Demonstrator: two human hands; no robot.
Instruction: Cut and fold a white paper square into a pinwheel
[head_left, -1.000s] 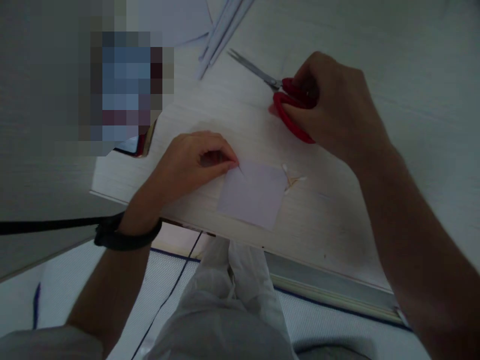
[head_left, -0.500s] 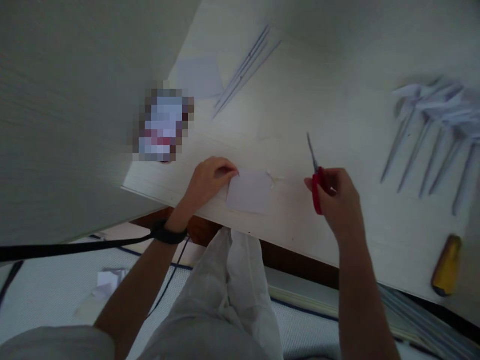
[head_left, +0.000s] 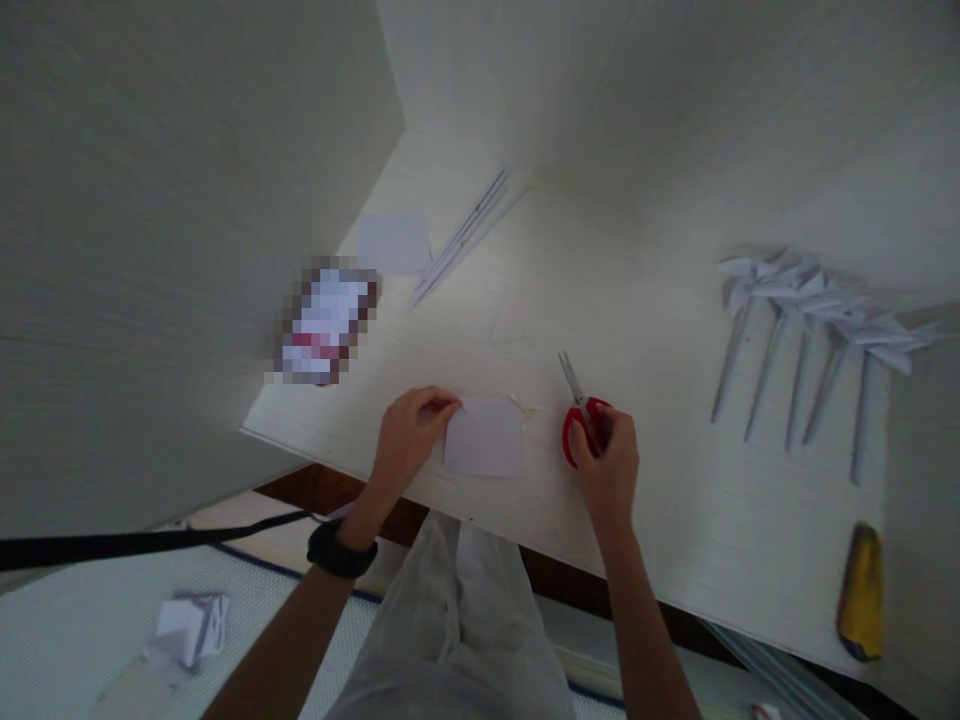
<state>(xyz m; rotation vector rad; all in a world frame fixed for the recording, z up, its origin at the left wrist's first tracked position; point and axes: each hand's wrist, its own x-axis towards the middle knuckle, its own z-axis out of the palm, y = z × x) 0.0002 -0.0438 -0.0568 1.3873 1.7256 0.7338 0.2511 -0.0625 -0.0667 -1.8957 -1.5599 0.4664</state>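
1. My left hand [head_left: 409, 430] pinches thumb and fingertips together at the upper-left corner of a white paper square [head_left: 484, 437]; anything between them is too small to tell.
2. My right hand [head_left: 613, 450] grips red-handled scissors [head_left: 579, 398], blades pointing away from me.
3. Between my hands, the square lies near the table [head_left: 637, 300] edge, small cotton-swab pieces [head_left: 529, 410] beside it.
4. Farther off: thin paper sticks [head_left: 463, 243], another paper sheet [head_left: 392, 243], a phone [head_left: 328, 325].
5. Far right: five paper pinwheels [head_left: 814, 290].

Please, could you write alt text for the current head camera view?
A person's right hand holds red-handled scissors at a pale desk; the left hand is pinched at the corner of a paper sheet. Paper pinwheels lie in a row to the right.
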